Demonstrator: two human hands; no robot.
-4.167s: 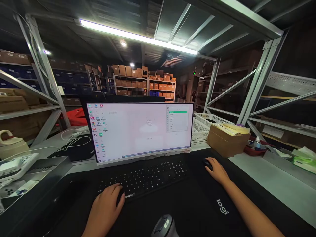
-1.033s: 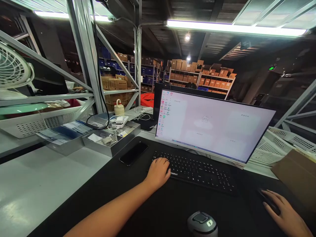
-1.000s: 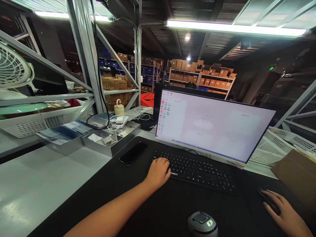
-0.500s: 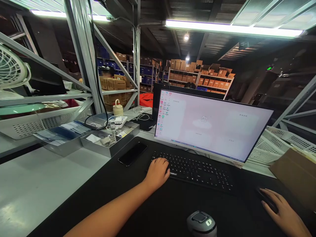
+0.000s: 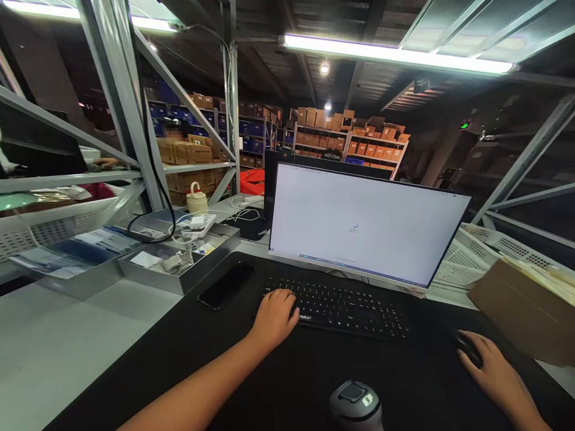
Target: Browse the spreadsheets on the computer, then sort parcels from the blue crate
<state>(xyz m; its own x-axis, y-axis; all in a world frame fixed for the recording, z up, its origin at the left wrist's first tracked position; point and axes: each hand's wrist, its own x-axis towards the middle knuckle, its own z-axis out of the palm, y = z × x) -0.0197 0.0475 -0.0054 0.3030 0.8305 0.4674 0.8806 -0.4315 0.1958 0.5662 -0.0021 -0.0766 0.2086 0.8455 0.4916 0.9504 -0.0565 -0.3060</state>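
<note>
My left hand (image 5: 275,318) rests over the left end of a black keyboard (image 5: 345,308), fingers lying on the keys and holding nothing. At the right, my right hand (image 5: 489,362) is wrapped over a black computer mouse (image 5: 467,347) on the black desk mat (image 5: 287,383). Behind the keyboard stands a monitor (image 5: 359,221) showing a nearly white page with a small loading ring at its middle. Between my forearms, at the near edge of the view, sits a grey barcode scanner (image 5: 354,401) with a "5" label; its lower part is cut off.
A black phone (image 5: 227,285) lies left of the keyboard. Beyond it, a grey tray (image 5: 155,276) holds small packets, a white power strip (image 5: 199,226) and cables. A cardboard box (image 5: 521,311) and white baskets (image 5: 467,257) stand right. A person (image 5: 173,131) is in the background.
The monitor has gone from a desktop with icons to a white loading page. My view has turned slightly right; both hands stay on the keyboard and mouse.
</note>
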